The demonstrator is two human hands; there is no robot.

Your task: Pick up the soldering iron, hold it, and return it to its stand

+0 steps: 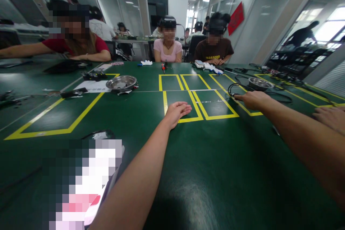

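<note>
My left hand (pixel 176 113) rests over a yellow-taped rectangle (pixel 198 111) at the middle of the green table (pixel 205 172). Its fingers are stretched out and hold nothing. Further right, my right hand (pixel 254 100) reaches forward with its fingers closed at a black cable (pixel 231 88). The cable loops beyond the fingertips and trails to the right. Just behind that hand stands a round metal bowl (pixel 260 83) with cables around it.
Another metal bowl (pixel 122 83) stands left, by a white paper (pixel 93 85). White gloves (pixel 212 68) lie at the far edge. Another person's hand (pixel 330 116) rests at the right edge. A blurred-out bright device (pixel 94 172) lies front left. Several people sit opposite.
</note>
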